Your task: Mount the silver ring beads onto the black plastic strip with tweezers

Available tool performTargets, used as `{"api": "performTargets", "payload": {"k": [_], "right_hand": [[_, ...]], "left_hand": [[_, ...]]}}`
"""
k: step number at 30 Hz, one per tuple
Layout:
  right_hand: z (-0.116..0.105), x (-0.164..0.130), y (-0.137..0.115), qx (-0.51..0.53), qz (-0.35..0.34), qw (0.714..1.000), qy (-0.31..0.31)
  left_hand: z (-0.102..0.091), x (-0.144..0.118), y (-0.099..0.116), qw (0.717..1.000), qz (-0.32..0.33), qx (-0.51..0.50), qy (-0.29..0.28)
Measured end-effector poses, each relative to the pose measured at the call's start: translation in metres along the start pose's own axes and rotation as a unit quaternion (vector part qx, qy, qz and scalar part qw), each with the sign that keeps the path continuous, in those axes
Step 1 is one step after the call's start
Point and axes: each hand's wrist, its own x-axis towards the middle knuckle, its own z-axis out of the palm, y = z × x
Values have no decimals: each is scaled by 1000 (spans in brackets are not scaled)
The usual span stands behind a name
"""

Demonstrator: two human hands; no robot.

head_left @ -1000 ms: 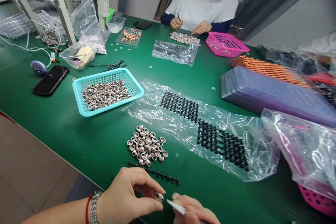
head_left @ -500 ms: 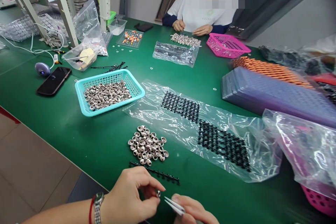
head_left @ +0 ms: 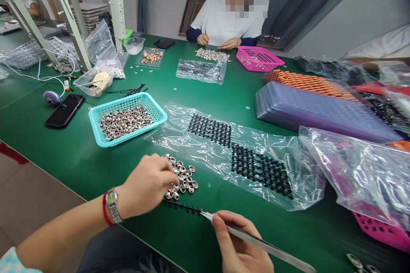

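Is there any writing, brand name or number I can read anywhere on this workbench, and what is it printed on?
None can be read.
The co-worker's white shirt bears a faint emblem, too blurred to read.
The watch on the left wrist shows a dial too small to read.
The dark phone shows nothing.

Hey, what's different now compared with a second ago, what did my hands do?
The left hand let go of the small metal ring it pinched and moved forward onto the loose pile of silver metal rings. The right hand slid its steel tweezers forward, tips now touching the black plastic strip. The turquoise basket, the clear bag of black parts and the green table stayed as they were.
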Motion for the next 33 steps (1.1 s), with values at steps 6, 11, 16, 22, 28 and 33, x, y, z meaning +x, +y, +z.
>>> {"api": "performTargets", "payload": {"k": [6, 11, 16, 22, 28, 33], "right_hand": [[7, 2, -7, -14, -31, 999, 2], [5, 1, -5, -26, -37, 999, 4], [6, 5, -10, -58, -129, 990, -22], [22, 20, -19, -136, -258, 942, -167], [42, 23, -20, -213, -301, 918, -150], [13, 14, -9, -265, -329, 887, -188]], "left_hand": [[28, 3, 15, 993, 41, 43, -100], [26, 7, 9, 990, 67, 71, -106], [27, 7, 7, 987, 92, 89, -100], [22, 3, 1, 986, 104, 97, -91], [24, 0, -2, 987, 98, 97, -85], [30, 5, -6, 987, 104, 92, -86]]}}
